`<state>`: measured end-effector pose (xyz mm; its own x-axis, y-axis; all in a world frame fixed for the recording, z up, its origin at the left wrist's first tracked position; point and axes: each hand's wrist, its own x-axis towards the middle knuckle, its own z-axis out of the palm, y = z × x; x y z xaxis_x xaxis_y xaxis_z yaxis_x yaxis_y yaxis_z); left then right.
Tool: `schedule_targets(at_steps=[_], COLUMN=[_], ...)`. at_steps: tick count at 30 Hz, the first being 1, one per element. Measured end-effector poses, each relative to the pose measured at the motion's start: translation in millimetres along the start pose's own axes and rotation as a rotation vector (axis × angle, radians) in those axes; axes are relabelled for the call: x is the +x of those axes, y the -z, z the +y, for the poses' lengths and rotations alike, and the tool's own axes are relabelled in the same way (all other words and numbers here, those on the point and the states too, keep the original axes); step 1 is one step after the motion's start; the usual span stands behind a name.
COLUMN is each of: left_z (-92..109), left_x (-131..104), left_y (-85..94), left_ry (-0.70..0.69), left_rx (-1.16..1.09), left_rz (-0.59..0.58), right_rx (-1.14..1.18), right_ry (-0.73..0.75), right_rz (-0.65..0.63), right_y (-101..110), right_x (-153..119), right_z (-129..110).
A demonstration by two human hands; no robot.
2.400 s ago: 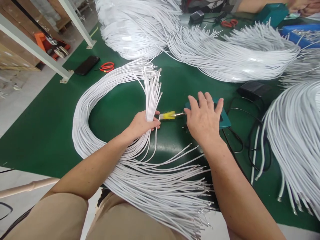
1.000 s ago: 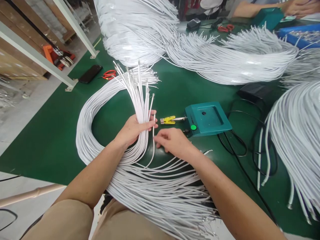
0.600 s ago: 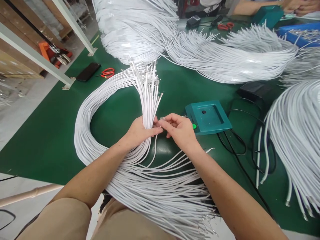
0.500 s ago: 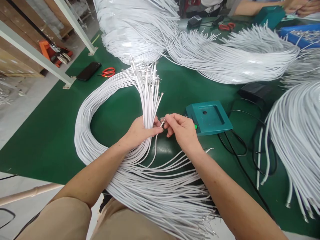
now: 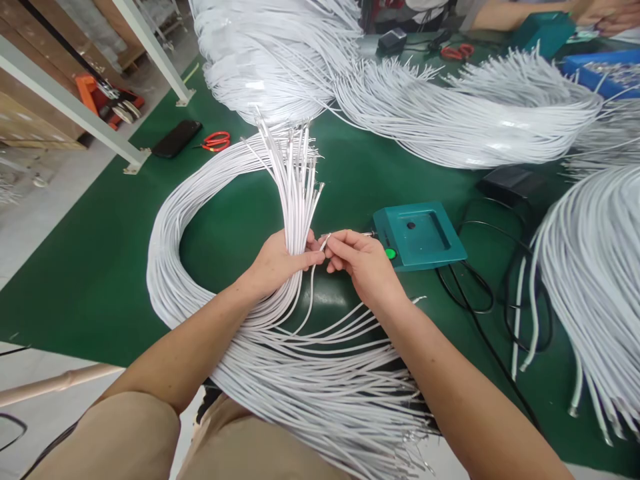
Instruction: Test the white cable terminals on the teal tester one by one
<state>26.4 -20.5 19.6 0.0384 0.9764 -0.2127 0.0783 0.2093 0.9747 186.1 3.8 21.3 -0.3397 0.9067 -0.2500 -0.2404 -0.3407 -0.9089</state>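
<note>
My left hand (image 5: pixel 284 263) is closed around a bundle of white cables (image 5: pixel 299 200) whose metal-tipped ends stand up above the fist. Between its thumb and fingers, one single white cable (image 5: pixel 312 293) is set apart from the bundle. My right hand (image 5: pixel 361 261) pinches the tip of that single cable, its fingertips close to the left thumb. The rest of the bundle curves left in a large loop (image 5: pixel 165 247) on the green table. Many loose cable ends (image 5: pixel 330 387) fan out below my wrists. Just right of my right hand sits a teal device (image 5: pixel 387 230) with a lit green button.
A black phone (image 5: pixel 176 139) and red-handled snips (image 5: pixel 216 141) lie at the back left. Large white cable coils (image 5: pixel 275 67) stand behind, with more cables (image 5: pixel 595 267) at the right. Black cords (image 5: pixel 480 340) trail near the device. Another person's hands (image 5: pixel 613 17) show at the far right.
My right hand has shifted slightly, and its fingers sit closer around the cable tip. The device's green button shows more fully. My left hand keeps its hold on the bundle.
</note>
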Motion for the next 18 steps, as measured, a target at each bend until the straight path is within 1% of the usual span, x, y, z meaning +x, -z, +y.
schedule_targets(at_steps=[3,5,9,14,18], left_z=[-0.4,-0.4,0.4,2.6,3.8], left_x=[0.1,-0.1,-0.9,-2.7,-3.2], left_y=[0.1,-0.5,-3.4,-5.9,-4.9], left_ry=[0.000,-0.001,-0.021,-0.009,-0.015], left_rx=[-0.032,-0.036,-0.028,-0.040,-0.090], left_rz=[-0.005,-0.015,-0.062,-0.112,-0.115], right_rx=[0.130,0.143,0.080,0.015,-0.024], right_ry=[-0.096,-0.125,-0.068,0.007,0.009], right_rz=[-0.066,-0.081,-0.053,-0.074,-0.019], right_y=[1.8,1.9,0.9,-0.5,1.1], right_x=[0.6,0.6,0.3,-1.2,-1.8], right_z=[-0.2,-1.1,-4.4,-7.7,-5.9])
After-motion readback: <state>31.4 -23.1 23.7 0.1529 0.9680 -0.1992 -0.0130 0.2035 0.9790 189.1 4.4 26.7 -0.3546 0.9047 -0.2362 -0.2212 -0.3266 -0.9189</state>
